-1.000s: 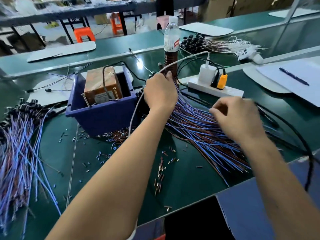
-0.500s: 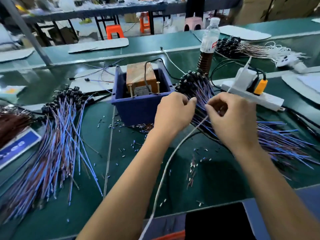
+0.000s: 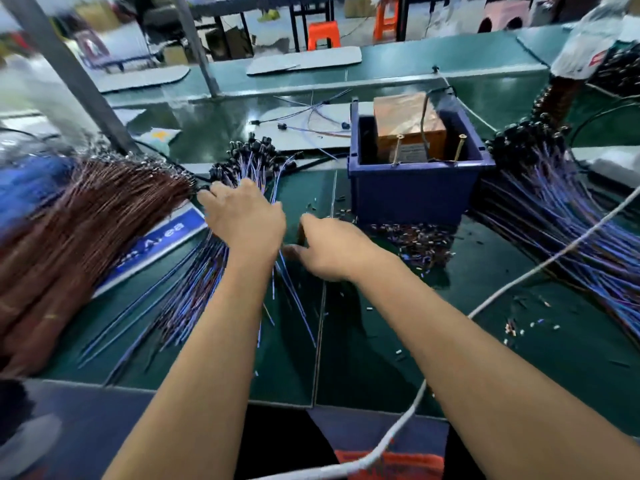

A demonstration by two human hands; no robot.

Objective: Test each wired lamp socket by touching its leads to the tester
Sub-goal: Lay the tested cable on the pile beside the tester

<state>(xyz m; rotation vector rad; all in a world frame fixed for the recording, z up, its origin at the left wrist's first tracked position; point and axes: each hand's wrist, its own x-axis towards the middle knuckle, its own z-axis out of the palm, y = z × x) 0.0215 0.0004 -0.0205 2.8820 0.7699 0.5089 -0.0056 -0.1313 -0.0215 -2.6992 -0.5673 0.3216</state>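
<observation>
Half a second ago both hands worked the wire pile at the right of the blue bin; now they have swung across to the pile on the left, and the view has turned with them. That reads as one socket finished and set down among the done ones, though no socket can be seen in either hand.

Going left to right: a thick brown wire bundle [image 3: 79, 237] fills the 9 o'clock edge, partly covering a blue sign [image 3: 166, 237]. Next lies the left pile of sockets [image 3: 249, 157], black heads at 11 o'clock, blue leads fanning down toward 7. The left hand [image 3: 247, 220] rests on those leads, fingers spread and fairly straight, gripping nothing visible. Just beside it the right hand [image 3: 329, 249] is blurred (fast motion), fingers loosely bent; whether it pinches a lead cannot be told. The blue bin [image 3: 415, 192] sits at 1 o'clock holding the tester [image 3: 408, 126], two brass pins up at its near edge. The untested right pile [image 3: 554, 209] spreads from 2 to 4 o'clock, and a white cable [image 3: 519, 282] crosses it.

Open green table [image 3: 363, 341] lies between the forearms down to 6 o'clock; the route back to the bin is free, the cable the only likely snag.
</observation>
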